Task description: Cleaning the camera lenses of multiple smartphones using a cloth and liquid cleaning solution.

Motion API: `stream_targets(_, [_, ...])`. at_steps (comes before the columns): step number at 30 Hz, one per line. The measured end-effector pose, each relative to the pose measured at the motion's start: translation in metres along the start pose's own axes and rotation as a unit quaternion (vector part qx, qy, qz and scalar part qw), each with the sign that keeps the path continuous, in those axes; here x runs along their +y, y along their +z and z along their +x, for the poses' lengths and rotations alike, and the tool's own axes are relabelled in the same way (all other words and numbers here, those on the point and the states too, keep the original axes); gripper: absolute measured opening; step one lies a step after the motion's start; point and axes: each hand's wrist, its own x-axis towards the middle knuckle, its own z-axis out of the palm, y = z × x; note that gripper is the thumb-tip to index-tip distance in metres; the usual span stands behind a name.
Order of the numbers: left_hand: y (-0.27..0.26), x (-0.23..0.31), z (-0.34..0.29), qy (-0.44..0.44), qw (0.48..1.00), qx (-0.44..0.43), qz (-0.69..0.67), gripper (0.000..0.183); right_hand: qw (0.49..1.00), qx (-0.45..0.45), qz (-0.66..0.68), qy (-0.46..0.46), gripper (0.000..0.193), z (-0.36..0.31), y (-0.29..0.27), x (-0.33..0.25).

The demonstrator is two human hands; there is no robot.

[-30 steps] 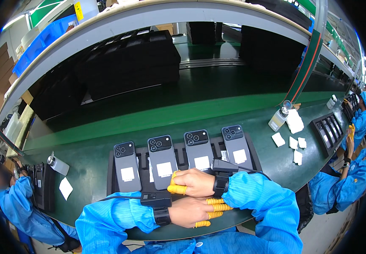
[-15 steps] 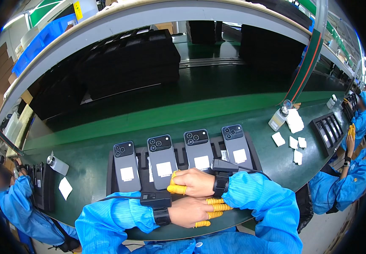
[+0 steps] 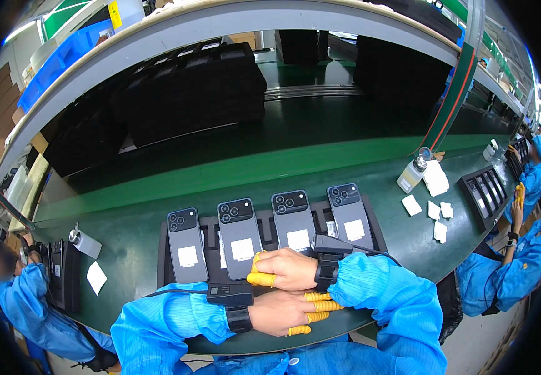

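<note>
Both hands stacked at 6 o'clock on the desk (image 3: pixel 126 225) edge. Right hand (image 3: pixel 286 270) lies loosely curled over the left hand (image 3: pixel 283 310), palm down, holding nothing. Left hand flat, fingers extended toward 3 o'clock, holding nothing. Yellow finger cots (image 3: pixel 320 305) on both. Black tray (image 3: pixel 163 262) just beyond, at 12 o'clock of the hands, carries four grey phones (image 3: pixel 240 237) back-up in a row, each with a white sticker (image 3: pixel 242 249). Right fingertips sit near the second phone's lower end.

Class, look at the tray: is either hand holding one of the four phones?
No: both hands rest crossed at the table edge, below the phones lying in the tray.
</note>
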Motion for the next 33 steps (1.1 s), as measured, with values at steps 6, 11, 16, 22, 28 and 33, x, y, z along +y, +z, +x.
stream_targets(6, [0.011,-0.004,-0.002,0.037,0.995,0.09,-0.002,0.052,1.0,0.0,0.002,-0.001,0.015,0.0,0.0,0.0])
stream_targets(11, [0.01,-0.004,-0.001,0.04,0.995,0.088,0.007,0.052,1.0,0.001,0.001,-0.003,0.015,0.0,0.0,0.0])
stream_targets(16, [0.01,-0.005,-0.001,0.037,0.997,0.069,0.02,0.051,1.0,-0.003,0.0,-0.005,0.015,0.0,0.0,0.001])
stream_targets(22, [0.011,-0.007,0.0,0.026,0.999,0.019,0.036,0.051,1.0,-0.004,0.001,0.003,0.015,0.001,-0.001,-0.002])
stream_targets(28, [0.012,-0.006,0.0,0.027,0.999,0.039,0.015,0.052,1.0,0.001,0.0,-0.013,0.014,0.001,0.001,0.001])
stream_targets(33, [0.004,-0.003,0.001,0.005,1.0,-0.003,-0.001,0.051,1.0,-0.004,-0.001,0.001,0.014,0.0,-0.002,-0.002])
